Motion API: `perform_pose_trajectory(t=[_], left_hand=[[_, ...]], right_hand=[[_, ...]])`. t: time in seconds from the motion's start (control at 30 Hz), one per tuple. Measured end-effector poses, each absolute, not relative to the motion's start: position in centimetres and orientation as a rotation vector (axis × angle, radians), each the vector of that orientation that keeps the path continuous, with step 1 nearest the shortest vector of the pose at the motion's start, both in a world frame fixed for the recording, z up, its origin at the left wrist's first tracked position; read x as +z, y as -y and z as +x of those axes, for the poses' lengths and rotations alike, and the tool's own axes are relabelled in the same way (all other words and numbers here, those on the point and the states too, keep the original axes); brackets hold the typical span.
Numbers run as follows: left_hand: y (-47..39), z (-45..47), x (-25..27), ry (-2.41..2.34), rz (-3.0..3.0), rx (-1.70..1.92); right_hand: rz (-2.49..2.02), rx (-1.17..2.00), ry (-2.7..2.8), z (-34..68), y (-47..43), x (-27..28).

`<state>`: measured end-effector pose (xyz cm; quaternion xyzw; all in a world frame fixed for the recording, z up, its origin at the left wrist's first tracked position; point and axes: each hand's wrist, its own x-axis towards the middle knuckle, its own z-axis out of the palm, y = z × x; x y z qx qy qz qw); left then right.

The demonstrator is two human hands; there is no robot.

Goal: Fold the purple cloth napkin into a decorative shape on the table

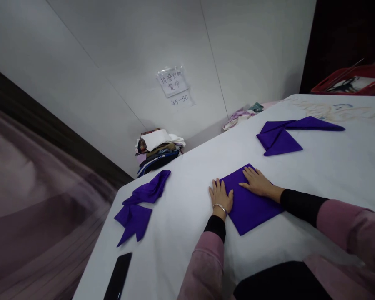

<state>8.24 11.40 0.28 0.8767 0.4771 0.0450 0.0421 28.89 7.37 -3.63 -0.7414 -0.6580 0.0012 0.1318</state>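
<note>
A purple cloth napkin (250,208), folded into a flat square, lies on the white-covered table (181,233) in front of me. Flat on its left edge rests my left hand (221,197), fingers stretched and a bracelet at the wrist. My right hand (256,181) lies across the napkin's upper right side with its fingers spread. Neither hand grips the cloth. To the far right is another purple napkin folded into a pointed shape (281,135). On the left side lie purple folded napkins (140,208) with pointed corners, close together or touching.
A black phone-like slab (118,275) lies near the table's left edge. Behind the table are a stack of folded clothes (159,150) and more fabric (240,116). A red basket (356,83) stands at the back right. Handwritten paper signs (174,85) hang on the wall.
</note>
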Motion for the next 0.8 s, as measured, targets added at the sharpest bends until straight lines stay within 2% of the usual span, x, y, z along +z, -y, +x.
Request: perform_pose_trajectory(t=[0.57,0.8], left_hand=[[-11.5,8.3,0.5,-1.514,2.64,0.095],[-11.6,8.3,0.3,-1.519,2.651,0.07]], right_hand=[[-2.115,0.006,1.976,28.3,-8.3,-1.4],[-2.158,0.069,1.905,32.0,-7.8,-3.1]])
